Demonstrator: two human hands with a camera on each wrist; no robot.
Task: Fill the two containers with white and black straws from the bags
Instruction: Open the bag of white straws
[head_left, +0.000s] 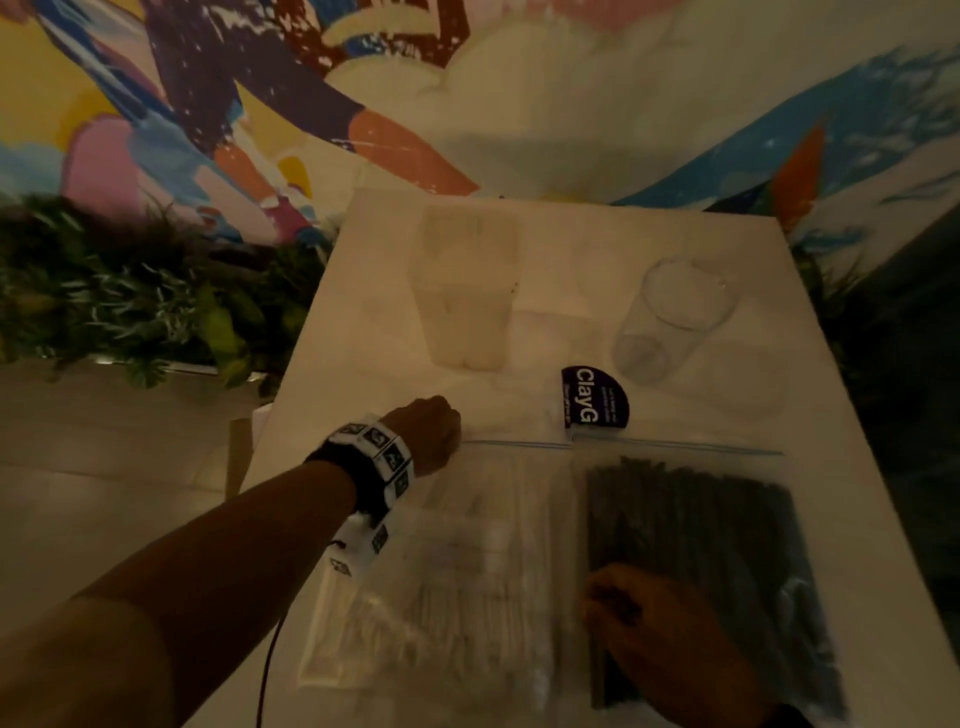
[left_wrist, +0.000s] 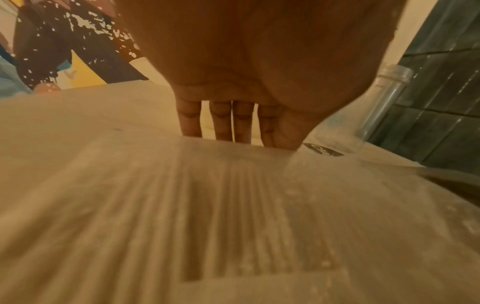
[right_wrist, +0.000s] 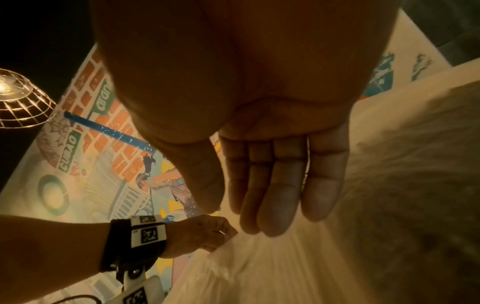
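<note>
A white counter (head_left: 810, 322) stands against a brightly painted mural wall (head_left: 156, 104), with a bed of green plants (head_left: 130, 291) along its left side. At the counter's far end stand two containers: a frosted, squarish one (head_left: 467, 291) on the left and a clear round glass one (head_left: 670, 317) on the right, both without straws. Between them and the nearer things lies a dark purple card (head_left: 595, 397) with white lettering.

Two clear plastic zip bags lie flat side by side on the near half. The left bag (head_left: 467, 561) holds pale white straws, faint and blurred; the right bag (head_left: 717, 566) holds a dense bundle of black straws lying lengthwise.

The left hand (head_left: 428, 434), with a marker band on its wrist, rests at the far left corner of the white-straw bag, its fingers (left_wrist: 221, 123) pointing down and touching the bag's zip edge; whether they pinch it cannot be told. The right hand (head_left: 660, 629) hovers over the near end of the black-straw bag, fingers (right_wrist: 272, 185) extended and relaxed, holding nothing
</note>
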